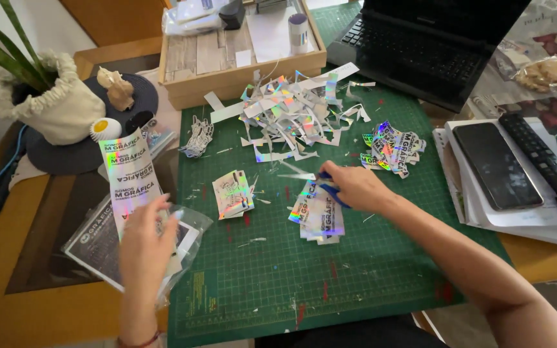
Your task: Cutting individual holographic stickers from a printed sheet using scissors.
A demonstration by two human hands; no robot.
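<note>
Fingers of the left hand (144, 248) are pinching the lower end of a long strip of shiny stickers (130, 177), holding it upright above a clear plastic bag (95, 241) that is lying at the left edge of the green cutting mat (278, 277). The right hand (354, 187) is reaching across the mat with its fingers curled closed around a blue-handled tool (331, 190), probably scissors, though the blades are hidden; it is resting against the top of a stack of cut stickers (318, 216) near the middle of the mat. A smaller stack of stickers (233, 193) is sitting just left of that one, and a third pile (391, 148) is lying further right, near the laptop (433, 45). A heap of trimmed scraps (291, 113) is spreading over the far part of the mat, just in front of a wooden tray (240, 58). On the left of the counter (8, 283), a potted plant (40, 96) in a cloth cover is standing on a dark round mat. At the right, a phone (496, 164) is lying face up on a stack of papers (517, 219), with a remote control (546, 164) just beside it.
</note>
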